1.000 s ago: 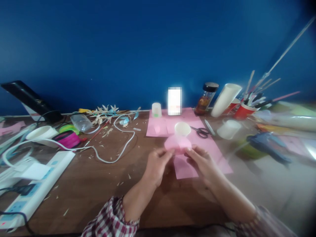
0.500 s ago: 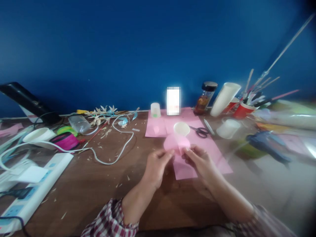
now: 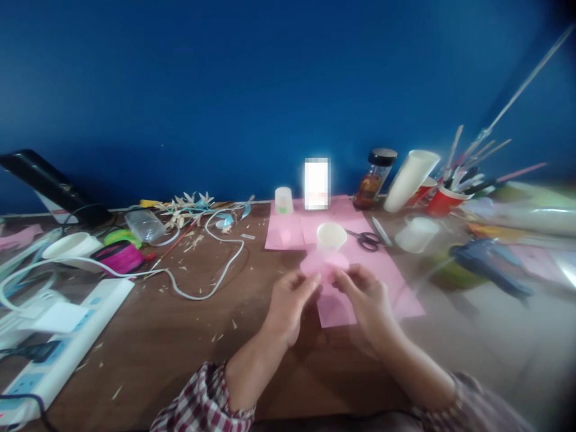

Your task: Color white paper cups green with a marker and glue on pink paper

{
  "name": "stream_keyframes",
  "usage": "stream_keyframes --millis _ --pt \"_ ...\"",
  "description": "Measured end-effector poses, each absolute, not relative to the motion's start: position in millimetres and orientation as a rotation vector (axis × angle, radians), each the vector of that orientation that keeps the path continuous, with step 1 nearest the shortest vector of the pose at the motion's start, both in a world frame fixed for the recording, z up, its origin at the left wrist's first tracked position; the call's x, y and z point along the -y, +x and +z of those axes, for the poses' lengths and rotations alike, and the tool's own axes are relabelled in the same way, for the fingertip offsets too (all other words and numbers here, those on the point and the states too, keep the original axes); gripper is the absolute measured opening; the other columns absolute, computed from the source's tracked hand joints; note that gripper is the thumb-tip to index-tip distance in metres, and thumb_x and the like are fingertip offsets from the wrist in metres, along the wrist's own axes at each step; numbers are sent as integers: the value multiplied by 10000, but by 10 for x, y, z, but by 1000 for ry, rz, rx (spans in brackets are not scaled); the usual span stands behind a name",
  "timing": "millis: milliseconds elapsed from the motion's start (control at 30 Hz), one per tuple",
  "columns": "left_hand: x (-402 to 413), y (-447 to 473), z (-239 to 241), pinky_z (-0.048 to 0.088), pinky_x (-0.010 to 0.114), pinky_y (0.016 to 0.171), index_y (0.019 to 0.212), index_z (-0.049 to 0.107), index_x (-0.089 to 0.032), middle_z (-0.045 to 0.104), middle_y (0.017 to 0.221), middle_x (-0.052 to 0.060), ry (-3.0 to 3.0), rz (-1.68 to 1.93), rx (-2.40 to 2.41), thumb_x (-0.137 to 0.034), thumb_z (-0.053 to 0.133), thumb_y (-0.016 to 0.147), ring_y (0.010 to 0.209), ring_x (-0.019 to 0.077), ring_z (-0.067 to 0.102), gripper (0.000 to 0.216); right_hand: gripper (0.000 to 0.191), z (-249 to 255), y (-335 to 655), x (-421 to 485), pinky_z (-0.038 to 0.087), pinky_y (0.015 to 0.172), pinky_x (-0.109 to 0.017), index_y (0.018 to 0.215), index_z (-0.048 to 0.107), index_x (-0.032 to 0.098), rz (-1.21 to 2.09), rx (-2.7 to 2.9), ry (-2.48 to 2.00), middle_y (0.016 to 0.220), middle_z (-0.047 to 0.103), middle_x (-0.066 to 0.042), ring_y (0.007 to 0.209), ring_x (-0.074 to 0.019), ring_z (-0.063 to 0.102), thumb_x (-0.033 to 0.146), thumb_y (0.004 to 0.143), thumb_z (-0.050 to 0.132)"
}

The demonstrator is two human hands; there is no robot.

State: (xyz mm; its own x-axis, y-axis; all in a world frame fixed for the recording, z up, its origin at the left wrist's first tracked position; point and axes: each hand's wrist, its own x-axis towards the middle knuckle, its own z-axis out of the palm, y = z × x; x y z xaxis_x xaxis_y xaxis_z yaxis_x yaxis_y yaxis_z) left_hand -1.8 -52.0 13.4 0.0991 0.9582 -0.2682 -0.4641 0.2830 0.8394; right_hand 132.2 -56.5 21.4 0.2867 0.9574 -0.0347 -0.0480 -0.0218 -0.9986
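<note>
Between both hands is a pink paper piece (image 3: 324,264) with rounded edges, held above the table. My left hand (image 3: 292,300) pinches its lower left edge between thumb and fingers. My right hand (image 3: 364,294) pinches the lower right side the same way. Just beyond the piece stands a white paper cup (image 3: 332,237), open end up. Under the cup and hands lie pink paper sheets (image 3: 382,288). Dark-handled scissors (image 3: 368,240) rest on the pink paper right of the cup, beside a white pen-like stick (image 3: 381,231).
A small translucent cup (image 3: 283,201) and a bright blurred-out screen (image 3: 317,183) stand at the back. On the right are a dark-lidded jar (image 3: 376,179), brushes in a red cup (image 3: 445,201) and a blue glue gun (image 3: 490,267). A white cable (image 3: 193,297) and power strip (image 3: 67,354) lie left.
The pink paper piece has tilted flatter, and its upper part no longer overlaps the cup's front. Both hands have shifted slightly; their pinches remain.
</note>
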Motion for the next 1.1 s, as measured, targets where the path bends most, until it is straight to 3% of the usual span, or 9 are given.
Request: stream_keyframes --millis 233,833,1100 --pt "553 61 164 502 334 857 1125 559 -158 714 1021 90 743 1246 -904 -162 808 658 948 199 656 529 288 203 1294 590 467 553 -253 684 621 172 921 978 -1369 622 638 -13 595 -144 570 435 702 737" --pt "542 119 123 496 375 892 1156 537 -162 712 1054 106 671 1294 -913 -178 831 619 982 240 662 613 269 95 1217 618 456 587 -261 737 606 173 951 969 -1320 659 619 2 624 -142 560 416 747 720" --pt "557 97 163 484 327 877 1209 530 -173 674 1128 111 730 1265 -890 -190 810 658 1020 222 630 618 268 40 1201 604 506 684 -294 906 624 195 1089 919 -1121 821 669 -29 749 -172 613 386 762 743"
